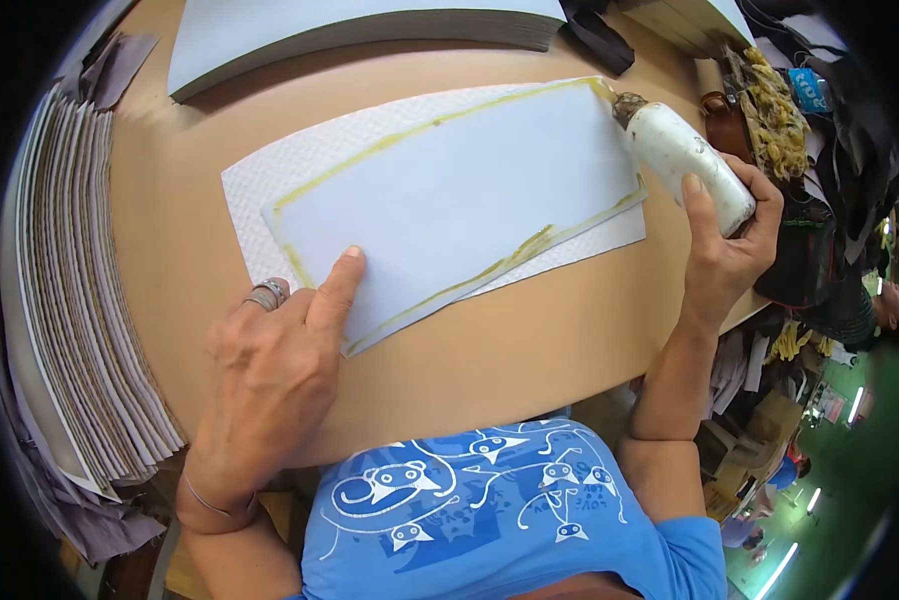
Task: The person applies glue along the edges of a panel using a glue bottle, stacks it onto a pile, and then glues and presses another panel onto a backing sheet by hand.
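A pale rectangular sheet (470, 180) lies tilted on a white textured sheet (255, 185), with a yellowish line of glue along its edges. My left hand (285, 345) rests at the sheet's near left corner, its index fingertip pressing on the surface and the other fingers bent; it holds nothing. In my right hand (735, 235) is a white glue bottle (685, 160), smudged and tilted. The bottle's dark, crusted nozzle points at the sheet's far right corner, close to the glue line; whether it touches is unclear.
Layered sheets (85, 290) are stacked along the table's left side. A thick stack of pale sheets (370, 30) stands at the back. To the right are a bottle with a blue label (810, 90), a yellowish fibrous clump (770, 100) and dark cloth. Other people are far off, lower right.
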Tool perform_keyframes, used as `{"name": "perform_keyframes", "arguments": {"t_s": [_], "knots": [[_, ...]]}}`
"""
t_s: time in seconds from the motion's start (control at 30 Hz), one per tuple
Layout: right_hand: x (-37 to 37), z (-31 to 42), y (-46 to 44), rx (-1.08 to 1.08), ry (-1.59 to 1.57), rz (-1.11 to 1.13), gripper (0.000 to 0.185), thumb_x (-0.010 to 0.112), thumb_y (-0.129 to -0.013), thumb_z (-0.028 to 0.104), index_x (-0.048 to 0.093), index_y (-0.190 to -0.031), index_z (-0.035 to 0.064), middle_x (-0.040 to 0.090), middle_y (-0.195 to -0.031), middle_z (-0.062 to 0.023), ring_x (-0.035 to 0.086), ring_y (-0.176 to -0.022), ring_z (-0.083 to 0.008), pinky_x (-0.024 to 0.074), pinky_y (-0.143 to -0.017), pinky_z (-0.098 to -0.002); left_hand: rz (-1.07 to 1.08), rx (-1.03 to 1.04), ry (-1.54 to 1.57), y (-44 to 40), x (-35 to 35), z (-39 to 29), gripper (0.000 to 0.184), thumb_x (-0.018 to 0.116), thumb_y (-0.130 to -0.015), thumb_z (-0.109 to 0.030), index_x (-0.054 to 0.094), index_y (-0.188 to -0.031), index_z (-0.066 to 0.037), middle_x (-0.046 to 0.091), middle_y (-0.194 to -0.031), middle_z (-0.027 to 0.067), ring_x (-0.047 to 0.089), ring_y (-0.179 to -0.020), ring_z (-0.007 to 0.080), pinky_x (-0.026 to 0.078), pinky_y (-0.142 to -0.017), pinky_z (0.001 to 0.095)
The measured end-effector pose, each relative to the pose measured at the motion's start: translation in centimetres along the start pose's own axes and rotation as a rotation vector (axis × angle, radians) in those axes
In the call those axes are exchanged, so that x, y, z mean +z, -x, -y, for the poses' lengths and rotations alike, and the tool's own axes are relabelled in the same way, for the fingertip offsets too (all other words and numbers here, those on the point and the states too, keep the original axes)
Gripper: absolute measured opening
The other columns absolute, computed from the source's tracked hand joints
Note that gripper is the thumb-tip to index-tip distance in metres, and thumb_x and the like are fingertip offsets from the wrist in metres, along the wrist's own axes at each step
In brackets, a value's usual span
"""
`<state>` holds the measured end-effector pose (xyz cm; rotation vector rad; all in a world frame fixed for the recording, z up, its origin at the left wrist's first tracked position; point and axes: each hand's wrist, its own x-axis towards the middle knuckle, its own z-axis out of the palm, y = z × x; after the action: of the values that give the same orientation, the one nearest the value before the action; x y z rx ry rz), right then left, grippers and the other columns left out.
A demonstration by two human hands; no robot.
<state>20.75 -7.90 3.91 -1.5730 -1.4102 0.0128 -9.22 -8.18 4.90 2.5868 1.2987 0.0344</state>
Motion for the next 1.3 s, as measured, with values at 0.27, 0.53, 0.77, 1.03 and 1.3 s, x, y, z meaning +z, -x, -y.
{"name": "perform_keyframes", "arguments": {"t_s": [0.27, 0.53, 0.77, 1.03, 1.3], "knots": [[-1.4, 4.8, 2.1, -0.119, -0.253, 0.350, 0.036, 0.064, -0.060, -0.002, 0.049, -0.093, -0.0013, 0.055, -0.091, -0.0156, 0.055, -0.084, -0.0212, 0.0452, -0.074, -0.0294, -0.010, -0.011, -0.012, -0.2, -0.1, -0.1, 0.040, 0.053, -0.072, 0.002, 0.052, -0.111, -0.007, 0.059, -0.069, 0.0081, 0.055, -0.058, 0.0218, 0.041, -0.059, 0.0313], [-1.7, 5.9, 3.1, -0.237, -0.084, 0.420, 0.041, 0.067, -0.060, 0.004, 0.050, -0.096, 0.0010, 0.057, -0.091, -0.0164, 0.057, -0.083, -0.0233, 0.0456, -0.074, -0.0314, -0.023, -0.010, -0.022, 0.0, -0.2, -0.2, 0.040, 0.053, -0.073, -0.001, 0.052, -0.112, -0.010, 0.059, -0.070, 0.0070, 0.055, -0.059, 0.0221, 0.039, -0.059, 0.0328], [-2.5, 3.5, 2.2, -0.181, -0.042, 0.271, 0.040, 0.069, -0.059, 0.002, 0.052, -0.095, 0.0015, 0.058, -0.088, -0.0125, 0.058, -0.076, -0.0206, 0.0475, -0.065, -0.0284, -0.073, 0.027, -0.015, -0.1, -0.1, -0.1, 0.040, 0.052, -0.070, -0.002, 0.053, -0.110, -0.009, 0.058, -0.068, 0.0061, 0.052, -0.056, 0.0209, 0.038, -0.054, 0.0325], [-5.3, -2.9, 3.0, 0.481, -0.790, -0.038, 0.024, 0.056, -0.077, 0.010, 0.048, -0.096, 0.0004, 0.055, -0.091, -0.0097, 0.058, -0.075, -0.0177, 0.0510, -0.064, -0.0278, -0.027, -0.055, 0.138, -0.6, -0.5, 0.4, 0.025, 0.054, -0.079, -0.014, 0.057, -0.103, -0.010, 0.056, -0.060, 0.0097, 0.050, -0.051, 0.0227, 0.038, -0.054, 0.0322], [-6.5, -7.1, 3.7, 0.357, -0.545, -0.036, 0.029, 0.057, -0.073, 0.005, 0.046, -0.099, 0.0018, 0.049, -0.106, -0.0113, 0.047, -0.101, -0.0202, 0.0403, -0.086, -0.0339, 0.087, -0.189, 0.233, -1.2, -1.8, -0.2, 0.034, 0.065, -0.072, -0.027, 0.058, -0.101, -0.010, 0.044, -0.050, 0.0054, 0.044, -0.046, 0.0186, 0.037, -0.054, 0.0309]]}}
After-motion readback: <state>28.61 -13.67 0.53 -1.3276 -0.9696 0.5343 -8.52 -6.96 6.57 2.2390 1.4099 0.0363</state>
